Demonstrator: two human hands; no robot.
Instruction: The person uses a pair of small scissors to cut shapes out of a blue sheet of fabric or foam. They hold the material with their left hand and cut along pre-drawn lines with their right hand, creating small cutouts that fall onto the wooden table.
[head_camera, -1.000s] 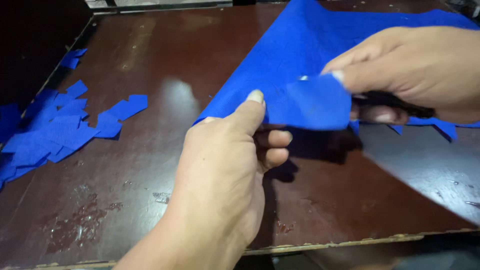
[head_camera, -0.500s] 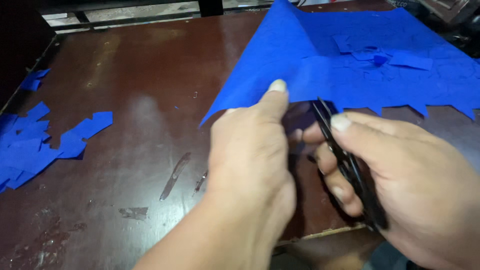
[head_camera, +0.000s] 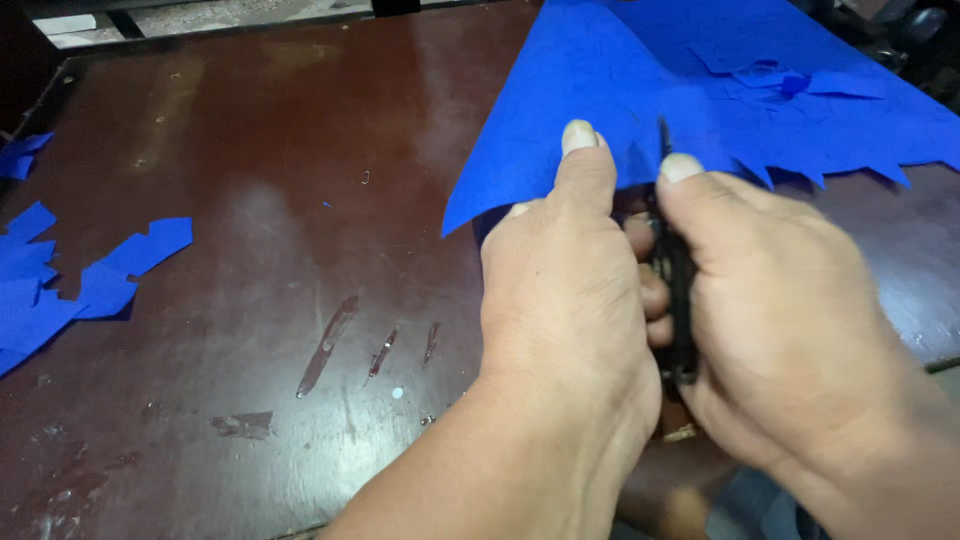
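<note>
1. The blue fabric sheet (head_camera: 700, 110) lies across the far right of the dark brown table (head_camera: 250, 250); the cut could wander if it slips.
2. The left hand (head_camera: 565, 300) pinches its near edge, thumb on top, close to the blades, risking a nick.
3. The right hand (head_camera: 790, 320) is wrapped round black scissors (head_camera: 676, 290), whose tip touches the edge.
4. Cut blue scraps (head_camera: 90, 280) lie well apart at the left.

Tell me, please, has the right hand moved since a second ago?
Yes. The right hand came down off the blue sheet toward the table's near edge, beside the left hand.
</note>
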